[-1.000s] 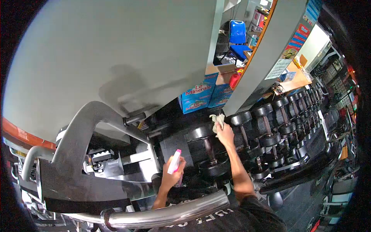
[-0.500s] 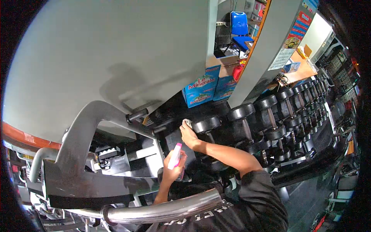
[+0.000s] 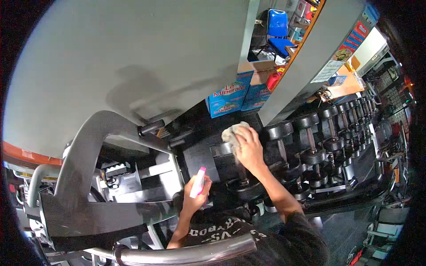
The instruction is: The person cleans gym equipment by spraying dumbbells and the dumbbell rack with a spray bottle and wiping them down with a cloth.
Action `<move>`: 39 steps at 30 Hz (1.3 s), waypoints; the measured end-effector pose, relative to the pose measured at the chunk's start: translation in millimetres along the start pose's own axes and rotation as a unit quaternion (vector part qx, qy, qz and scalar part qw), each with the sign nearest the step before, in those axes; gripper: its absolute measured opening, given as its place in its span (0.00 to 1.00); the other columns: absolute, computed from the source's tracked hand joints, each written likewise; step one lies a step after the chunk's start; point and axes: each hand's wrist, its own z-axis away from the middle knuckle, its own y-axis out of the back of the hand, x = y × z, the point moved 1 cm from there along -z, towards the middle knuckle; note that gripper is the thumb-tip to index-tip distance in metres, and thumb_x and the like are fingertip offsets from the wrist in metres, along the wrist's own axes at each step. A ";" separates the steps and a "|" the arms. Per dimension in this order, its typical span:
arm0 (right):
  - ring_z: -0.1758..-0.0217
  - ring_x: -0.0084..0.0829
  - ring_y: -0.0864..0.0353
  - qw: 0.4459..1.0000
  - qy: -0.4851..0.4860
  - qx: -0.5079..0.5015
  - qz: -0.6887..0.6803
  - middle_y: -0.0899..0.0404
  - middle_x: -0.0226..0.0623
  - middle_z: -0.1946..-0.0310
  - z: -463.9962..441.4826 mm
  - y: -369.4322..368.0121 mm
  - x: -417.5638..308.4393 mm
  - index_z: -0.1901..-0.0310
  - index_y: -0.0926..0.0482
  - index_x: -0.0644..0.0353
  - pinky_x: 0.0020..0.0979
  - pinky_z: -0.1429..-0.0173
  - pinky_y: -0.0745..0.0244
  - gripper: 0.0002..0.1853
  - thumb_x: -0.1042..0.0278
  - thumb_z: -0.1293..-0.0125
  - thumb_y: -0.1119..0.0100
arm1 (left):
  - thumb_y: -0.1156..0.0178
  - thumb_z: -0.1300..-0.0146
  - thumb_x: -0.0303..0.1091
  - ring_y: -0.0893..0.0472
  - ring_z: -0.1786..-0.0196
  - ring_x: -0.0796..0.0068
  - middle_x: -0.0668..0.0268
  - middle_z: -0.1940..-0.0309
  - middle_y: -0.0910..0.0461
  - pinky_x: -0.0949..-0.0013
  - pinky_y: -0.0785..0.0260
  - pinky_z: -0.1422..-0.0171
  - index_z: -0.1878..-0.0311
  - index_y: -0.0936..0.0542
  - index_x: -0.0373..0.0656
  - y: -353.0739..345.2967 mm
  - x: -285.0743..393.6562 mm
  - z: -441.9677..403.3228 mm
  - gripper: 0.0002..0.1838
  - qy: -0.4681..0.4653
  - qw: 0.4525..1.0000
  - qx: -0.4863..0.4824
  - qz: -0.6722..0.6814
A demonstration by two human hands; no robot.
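In the head view, my right hand (image 3: 249, 148) is closed on a pale, crumpled cloth (image 3: 234, 134). The cloth lies against the far head of the nearest black dumbbell (image 3: 222, 150), and my fingers partly cover that head. The dumbbell's near head (image 3: 245, 189) shows below my wrist. Lower and to the left, my left hand (image 3: 195, 195) is wrapped round a spray bottle with a white and pink trigger head (image 3: 198, 182). The bottle's body is mostly hidden behind my fingers.
More dumbbells (image 3: 307, 120) line a rack running to the right. A grey machine frame (image 3: 84, 150) and a chrome bar (image 3: 191, 251) stand at left and front. Blue cartons (image 3: 228, 99) sit by the wall, with a blue chair (image 3: 278, 24) beyond.
My right hand has moved right with the cloth, from the dumbbell head's left side to over its top and right. The cloth shows more spread out. My left hand keeps the spray bottle.
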 end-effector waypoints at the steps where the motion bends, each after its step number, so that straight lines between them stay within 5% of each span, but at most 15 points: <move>1: 0.35 0.44 0.37 0.998 -0.056 -0.010 -0.010 0.34 0.35 0.40 4.9 4.9 7.9 0.51 0.23 0.64 0.38 0.35 0.33 0.22 0.70 0.50 0.36 | 0.39 0.37 0.25 0.26 0.75 0.86 0.70 0.70 0.22 0.79 0.32 0.72 0.55 0.25 0.39 -1.1 2.1 -1.5 0.09 0.004 1.000 -0.002 0.008; 8: 0.43 0.50 0.27 0.936 -0.281 0.002 -0.212 0.27 0.53 0.44 30.5 -30.5 69.3 0.43 0.28 0.64 0.39 0.39 0.33 0.20 0.59 0.29 0.52 | 0.38 0.38 0.26 0.25 0.75 0.86 0.69 0.70 0.22 0.79 0.32 0.72 0.55 0.24 0.38 -2.6 0.6 -8.3 0.09 0.019 0.999 -0.029 0.000; 11: 0.39 0.34 0.28 0.808 -0.464 -0.161 -0.325 0.30 0.45 0.39 33.1 -40.5 96.2 0.40 0.29 0.61 0.36 0.39 0.34 0.25 0.50 0.29 0.50 | 0.38 0.38 0.25 0.25 0.75 0.86 0.69 0.70 0.22 0.79 0.32 0.72 0.55 0.24 0.38 -1.7 1.7 -8.5 0.09 0.009 0.999 -0.033 0.020; 17: 0.32 0.24 0.40 0.675 -0.423 -0.033 -0.604 0.38 0.32 0.33 54.0 -65.9 94.4 0.33 0.38 0.58 0.29 0.35 0.42 0.31 0.48 0.31 0.48 | 0.38 0.38 0.25 0.25 0.76 0.85 0.69 0.70 0.22 0.79 0.32 0.72 0.56 0.24 0.38 -0.8 -1.7 -5.9 0.09 -0.006 0.999 -0.030 0.017; 18: 0.38 0.23 0.35 0.666 -0.452 0.006 -0.593 0.31 0.33 0.39 52.3 -59.9 83.2 0.35 0.34 0.59 0.29 0.37 0.41 0.28 0.50 0.30 0.48 | 0.38 0.38 0.25 0.25 0.76 0.85 0.69 0.70 0.22 0.79 0.32 0.72 0.56 0.24 0.38 -1.0 -2.4 -5.4 0.09 -0.007 0.999 -0.030 0.019; 21: 0.43 0.24 0.29 0.737 -0.465 -0.041 -0.488 0.25 0.31 0.45 51.8 -54.0 92.2 0.38 0.30 0.60 0.28 0.38 0.39 0.25 0.52 0.29 0.48 | 0.38 0.39 0.25 0.25 0.76 0.85 0.69 0.70 0.22 0.78 0.32 0.72 0.55 0.24 0.38 -0.8 -3.7 -1.6 0.09 -0.025 0.999 -0.029 0.021; 22: 0.46 0.38 0.22 0.790 -0.432 0.029 -0.435 0.20 0.38 0.50 50.8 -56.2 88.9 0.43 0.26 0.63 0.31 0.45 0.30 0.20 0.57 0.28 0.50 | 0.38 0.39 0.25 0.25 0.76 0.85 0.68 0.70 0.22 0.78 0.32 0.73 0.56 0.25 0.38 0.3 -3.3 -0.3 0.09 -0.020 0.999 -0.029 0.021; 23: 0.46 0.38 0.22 0.791 -0.430 0.027 -0.435 0.20 0.38 0.50 52.0 -55.3 88.1 0.43 0.26 0.63 0.31 0.45 0.30 0.20 0.57 0.28 0.50 | 0.38 0.39 0.25 0.25 0.76 0.85 0.68 0.70 0.22 0.78 0.32 0.73 0.56 0.25 0.38 1.3 -2.5 0.4 0.09 -0.015 0.999 -0.028 0.022; 25: 0.45 0.45 0.23 0.893 -0.352 0.000 -0.281 0.24 0.47 0.45 45.7 -30.8 71.3 0.44 0.27 0.67 0.33 0.41 0.31 0.20 0.59 0.28 0.51 | 0.38 0.39 0.25 0.25 0.76 0.85 0.68 0.70 0.22 0.78 0.32 0.73 0.56 0.25 0.38 5.0 0.3 2.7 0.09 -0.016 0.999 -0.016 0.022; 27: 0.33 0.47 0.35 0.974 -0.184 0.063 -0.114 0.38 0.47 0.33 43.1 -16.3 56.7 0.44 0.28 0.66 0.39 0.32 0.38 0.20 0.63 0.33 0.46 | 0.38 0.39 0.25 0.25 0.76 0.85 0.68 0.70 0.22 0.78 0.32 0.73 0.56 0.25 0.38 9.3 -0.3 4.7 0.09 -0.018 1.000 -0.006 0.021; 30: 0.33 0.48 0.35 0.983 -0.178 0.027 -0.043 0.38 0.44 0.33 35.0 3.3 51.2 0.44 0.26 0.64 0.42 0.33 0.37 0.20 0.63 0.34 0.45 | 0.38 0.38 0.25 0.25 0.77 0.84 0.68 0.71 0.21 0.77 0.32 0.73 0.56 0.25 0.38 15.6 -1.6 6.4 0.09 -0.026 1.000 0.001 0.001; 31: 0.40 0.48 0.28 0.970 -0.201 0.075 -0.116 0.28 0.47 0.40 30.3 2.1 52.7 0.46 0.24 0.63 0.40 0.38 0.33 0.19 0.59 0.33 0.45 | 0.39 0.38 0.25 0.25 0.77 0.84 0.69 0.71 0.21 0.77 0.32 0.73 0.57 0.25 0.38 16.6 0.6 6.7 0.08 -0.030 0.999 0.002 -0.017; 33: 0.46 0.48 0.22 0.894 -0.353 0.007 -0.277 0.21 0.49 0.50 25.7 9.3 57.7 0.48 0.23 0.63 0.38 0.43 0.30 0.20 0.56 0.32 0.46 | 0.39 0.38 0.25 0.24 0.77 0.84 0.69 0.72 0.21 0.77 0.32 0.73 0.57 0.26 0.39 17.2 3.0 7.8 0.08 -0.035 0.999 0.002 -0.035; 34: 0.51 0.39 0.19 0.902 -0.333 0.052 -0.270 0.17 0.44 0.57 29.2 -6.0 71.8 0.49 0.22 0.64 0.33 0.47 0.30 0.20 0.54 0.32 0.45 | 0.39 0.38 0.25 0.24 0.77 0.84 0.69 0.71 0.21 0.77 0.32 0.73 0.57 0.26 0.39 16.7 3.6 8.5 0.08 -0.034 0.999 0.003 -0.028; 39: 0.49 0.24 0.26 0.812 -0.386 -0.031 -0.437 0.22 0.30 0.51 34.7 -42.8 93.0 0.44 0.25 0.63 0.28 0.42 0.34 0.22 0.56 0.32 0.43 | 0.38 0.39 0.25 0.24 0.77 0.84 0.68 0.71 0.21 0.77 0.31 0.73 0.56 0.25 0.39 13.4 0.7 11.8 0.09 -0.015 1.000 -0.014 -0.007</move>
